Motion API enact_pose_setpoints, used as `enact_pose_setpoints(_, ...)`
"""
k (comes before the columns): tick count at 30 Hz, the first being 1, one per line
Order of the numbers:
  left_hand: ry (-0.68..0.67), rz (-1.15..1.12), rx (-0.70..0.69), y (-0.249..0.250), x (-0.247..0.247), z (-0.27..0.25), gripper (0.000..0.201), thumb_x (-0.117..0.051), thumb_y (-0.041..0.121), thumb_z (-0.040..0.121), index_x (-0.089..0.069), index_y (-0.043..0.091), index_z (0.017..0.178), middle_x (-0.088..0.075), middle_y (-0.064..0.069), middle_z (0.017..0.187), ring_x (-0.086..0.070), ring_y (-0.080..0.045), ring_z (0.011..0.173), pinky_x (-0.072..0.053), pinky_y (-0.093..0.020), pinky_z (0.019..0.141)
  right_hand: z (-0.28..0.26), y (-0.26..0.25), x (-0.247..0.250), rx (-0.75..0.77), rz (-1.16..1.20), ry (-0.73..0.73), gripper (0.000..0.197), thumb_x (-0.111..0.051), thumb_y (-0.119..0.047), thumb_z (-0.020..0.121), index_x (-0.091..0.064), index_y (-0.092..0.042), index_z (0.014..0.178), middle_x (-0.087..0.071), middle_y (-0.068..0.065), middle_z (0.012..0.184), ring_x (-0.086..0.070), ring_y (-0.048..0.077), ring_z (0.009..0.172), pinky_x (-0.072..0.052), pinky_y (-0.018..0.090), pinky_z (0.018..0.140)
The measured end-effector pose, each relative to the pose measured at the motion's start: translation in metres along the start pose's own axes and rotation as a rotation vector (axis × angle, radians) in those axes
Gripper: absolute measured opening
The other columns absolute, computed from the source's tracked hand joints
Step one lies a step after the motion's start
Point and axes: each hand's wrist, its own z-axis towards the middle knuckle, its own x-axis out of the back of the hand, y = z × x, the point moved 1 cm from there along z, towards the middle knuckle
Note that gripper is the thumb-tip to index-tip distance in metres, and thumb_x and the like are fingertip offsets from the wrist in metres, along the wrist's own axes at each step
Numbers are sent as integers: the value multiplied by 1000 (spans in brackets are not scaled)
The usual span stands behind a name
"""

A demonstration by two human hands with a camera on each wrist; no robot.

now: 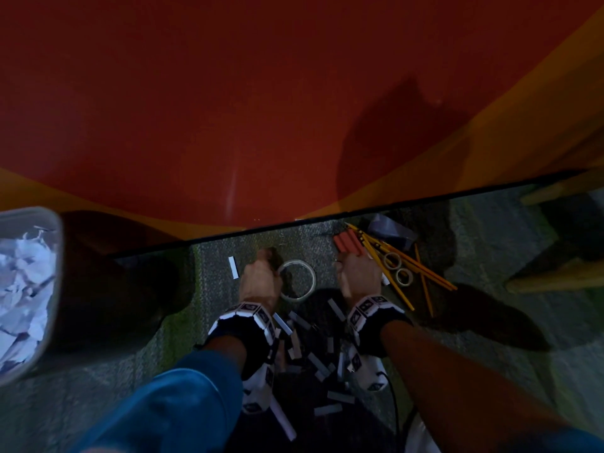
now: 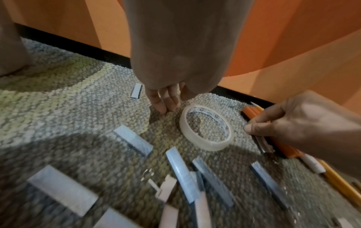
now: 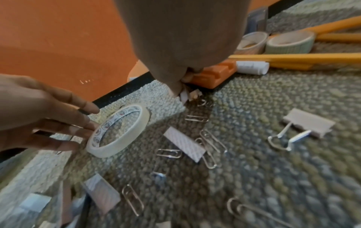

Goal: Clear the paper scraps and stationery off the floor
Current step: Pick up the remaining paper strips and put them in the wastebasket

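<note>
Fingers of left hand (image 3: 39,117) extended, tips touching the tape roll (image 3: 119,131) lying flat on the carpet (image 3: 273,169). Right hand (image 2: 304,123) pinches stationery beside the orange block (image 3: 213,77); the item is unclear.

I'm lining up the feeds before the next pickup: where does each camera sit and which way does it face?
Head: above, looking down at carpet; both forearms show.
Left wrist: low, along left hand toward tape roll; right hand enters.
Right wrist: low, along right hand toward orange block, paper clips.
All three views share the tape roll.
</note>
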Motion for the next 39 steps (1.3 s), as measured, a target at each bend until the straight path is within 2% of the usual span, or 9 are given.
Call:
enact_pose_setpoints(5,-22,-47,13,-1,2,6,43,-53,11,89,-55,19,132,-70,-20,107,-66,-43,96,-57,-51,80,4,-5,-1,19,-51,-27,19,-46,-13,97,-64,-15,101,-71,7,92,-69,25,82,-35,29,50)
enact_pose_setpoints(9,-37,-124,-29,-8,4,-4,35,-51,10,93,-58,19,126,-70,-20,104,-66,-42,96,-57,-49,81,2,-10,2,90,-48,-42,17,-47,-9,94,-60,-11,105,-72,8,96,-70,27,85,-50,33,64)
enact_pose_setpoints(13,34,-223,-73,-20,18,-23,29,-53,15,96,-62,16,123,-72,-17,109,-68,-35,102,-56,-44,87,2,-2,13,91,168,35,25,-50,-16,90,-66,-10,109,-65,9,117,-62,33,112,-52,38,87)
enact_pose_setpoints(16,21,-179,-105,-25,46,-39,29,-51,10,93,-65,19,117,-74,-13,105,-69,-32,98,-56,-39,87,-9,6,27,-48,359,55,23,-54,-38,94,-64,-18,100,-69,9,104,-68,33,92,-52,39,72)
enact_pose_setpoints(19,-75,-117,-178,-19,92,-54,34,-48,2,87,-70,22,103,-74,-7,98,-70,-26,92,-56,-32,82,-22,-2,50,-71,663,48,32,-53,-39,97,-63,-16,78,-68,6,87,-66,25,87,-50,40,81)
enact_pose_setpoints(23,-107,21,-331,-6,184,-84,19,-61,7,90,-75,18,96,-75,-3,91,-69,-18,87,-55,-29,83,-42,-63,103,110,626,-75,11,-55,-14,94,-66,-18,96,-68,13,101,-64,32,98,-49,37,87)
enact_pose_setpoints(28,-97,195,-343,-22,313,-122,20,-59,4,84,-71,18,88,-74,-1,75,-64,-2,60,-50,-20,65,-82,-181,184,373,776,-76,18,-62,-16,94,-65,-23,78,-72,-2,89,-66,16,89,-49,31,85)
enact_pose_setpoints(34,-2,194,-189,-79,395,-158,21,-53,2,93,-70,11,101,-74,-4,89,-73,-14,74,-52,-16,54,-130,-308,226,611,699,-148,15,-65,-15,89,-70,-15,75,-73,1,88,-68,16,88,-53,32,82)
enact_pose_setpoints(39,39,65,-37,-132,403,-166,18,-56,-3,89,-71,2,97,-74,-15,82,-74,-30,77,-62,-37,64,-143,-360,220,610,588,-168,26,-61,-12,91,-68,-9,66,-72,5,76,-64,14,66,-60,42,70)
